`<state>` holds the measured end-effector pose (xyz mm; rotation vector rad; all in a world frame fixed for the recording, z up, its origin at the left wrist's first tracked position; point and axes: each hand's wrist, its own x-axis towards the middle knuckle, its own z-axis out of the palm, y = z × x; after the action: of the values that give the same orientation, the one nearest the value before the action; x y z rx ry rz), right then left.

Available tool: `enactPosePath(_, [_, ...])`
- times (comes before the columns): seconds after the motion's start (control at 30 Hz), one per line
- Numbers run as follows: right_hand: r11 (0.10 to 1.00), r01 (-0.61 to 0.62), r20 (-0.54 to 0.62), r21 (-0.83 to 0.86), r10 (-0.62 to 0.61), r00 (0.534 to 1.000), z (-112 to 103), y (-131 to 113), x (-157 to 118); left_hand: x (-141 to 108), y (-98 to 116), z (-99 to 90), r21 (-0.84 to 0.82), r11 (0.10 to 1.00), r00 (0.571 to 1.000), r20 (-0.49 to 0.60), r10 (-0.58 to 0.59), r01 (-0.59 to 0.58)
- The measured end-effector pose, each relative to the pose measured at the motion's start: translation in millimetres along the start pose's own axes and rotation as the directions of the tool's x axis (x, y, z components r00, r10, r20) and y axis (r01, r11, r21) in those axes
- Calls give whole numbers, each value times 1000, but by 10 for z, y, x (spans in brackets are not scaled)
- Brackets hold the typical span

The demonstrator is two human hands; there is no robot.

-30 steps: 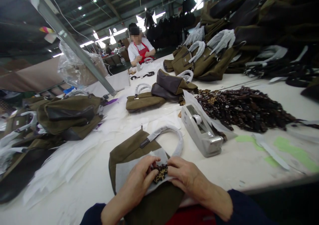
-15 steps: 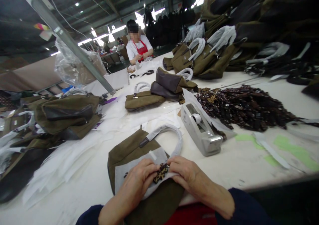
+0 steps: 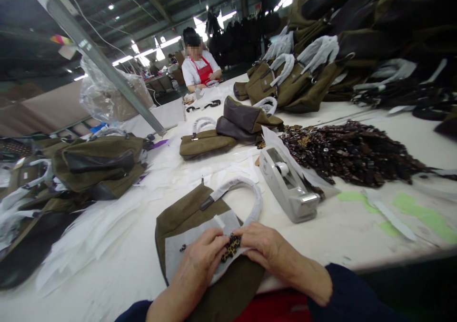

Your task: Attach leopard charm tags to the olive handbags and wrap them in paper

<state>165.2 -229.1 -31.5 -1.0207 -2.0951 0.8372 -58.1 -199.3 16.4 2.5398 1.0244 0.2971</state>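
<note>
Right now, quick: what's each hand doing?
Left hand: closed, pinching the leopard-print strip.
Right hand: closed, gripping the same strip from the other side.

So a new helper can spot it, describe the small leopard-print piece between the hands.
On the long white worktable, find the nearest olive canvas handbag, with a white-wrapped handle. The left hand and right hand meet over it, holding a small leopard-print piece, apart from the dark heap of similar pieces at right.
</note>
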Motion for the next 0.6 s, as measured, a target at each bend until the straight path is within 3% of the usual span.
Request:
enactPosePath(0.2, [998, -48, -20, 31, 49, 999, -49, -32, -9, -27, -58, -39, 93, 989, 990, 97, 103, -112])
enactPosePath(0.4, [982, -180, -114, 64, 186, 976, 14, -93, 33, -54, 95, -302, -67, 997, 954, 301, -1, 22])
enactPosePath(0.6, [954, -293, -176, 66, 300, 938, 102, -123, 83, -68, 167, -426, -141, 977, 922, 374, -97, 160])
